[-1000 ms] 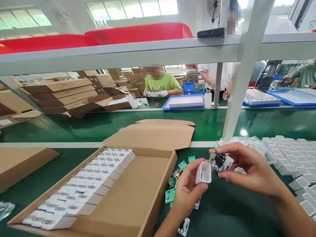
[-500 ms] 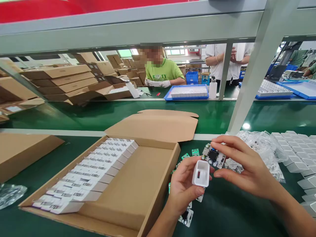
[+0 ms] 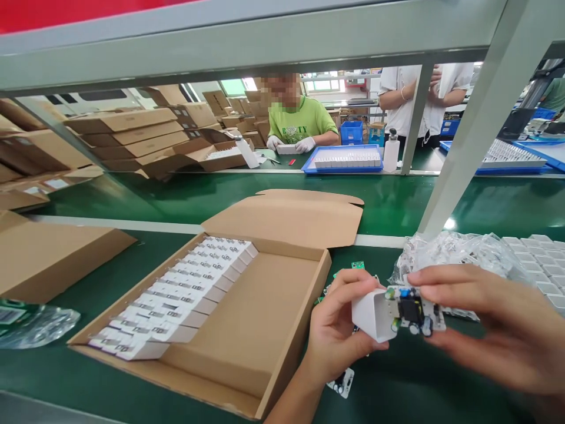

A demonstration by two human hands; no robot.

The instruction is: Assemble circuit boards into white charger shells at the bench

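The small power-supply circuit board (image 3: 415, 312) is light, stiff and fragile, best held by its edges, clear of the capacitors. The right hand (image 3: 498, 333) pinches it so, against the open end of a white plastic charger shell (image 3: 369, 315) gripped in the closed left hand (image 3: 338, 324), above the green worktop (image 3: 397, 388), right of the cardboard box (image 3: 247, 318)

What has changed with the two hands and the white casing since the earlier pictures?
The right hand has moved the pale circuit board with black and blue components leftward, until it meets the open end of the white plastic casing. The left hand has turned the casing onto its side, opening toward the board. Neither hand let go. The open brown cardboard box stayed as it was.
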